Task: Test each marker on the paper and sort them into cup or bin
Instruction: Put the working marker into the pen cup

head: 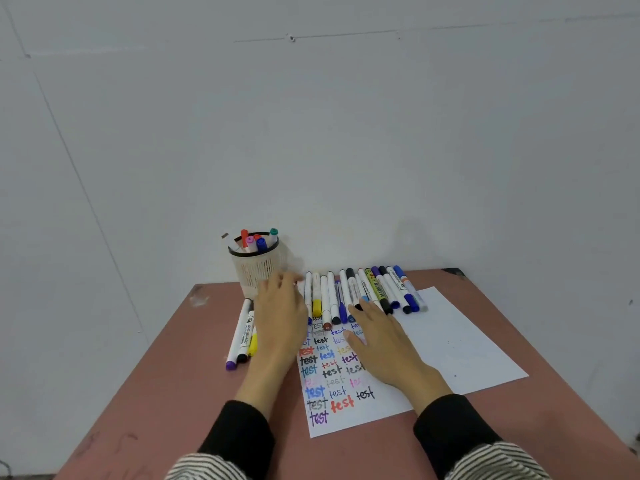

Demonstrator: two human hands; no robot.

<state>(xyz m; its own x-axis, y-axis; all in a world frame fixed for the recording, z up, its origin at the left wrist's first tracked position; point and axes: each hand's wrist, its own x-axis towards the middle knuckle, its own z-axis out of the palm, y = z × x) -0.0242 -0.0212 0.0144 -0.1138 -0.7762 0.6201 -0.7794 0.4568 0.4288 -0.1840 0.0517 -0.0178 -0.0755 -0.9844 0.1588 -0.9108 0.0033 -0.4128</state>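
Note:
A white paper [450, 341] lies on the reddish table, its left part covered with the word "test" in many colours. Along its far edge runs a row of several capped markers [367, 292]. A pale cup [258, 268] with a black rim stands at the back left and holds several markers. Three more markers [240, 336] lie left of the paper. My left hand [280, 320] reaches toward the left end of the row, fingers blurred near a marker there. My right hand [381, 341] lies flat over the paper, fingertips touching the near ends of the markers.
The table [166, 393] stands against a plain white wall, its back right corner [453, 271] near the markers. The right part of the paper is blank. No bin is in view.

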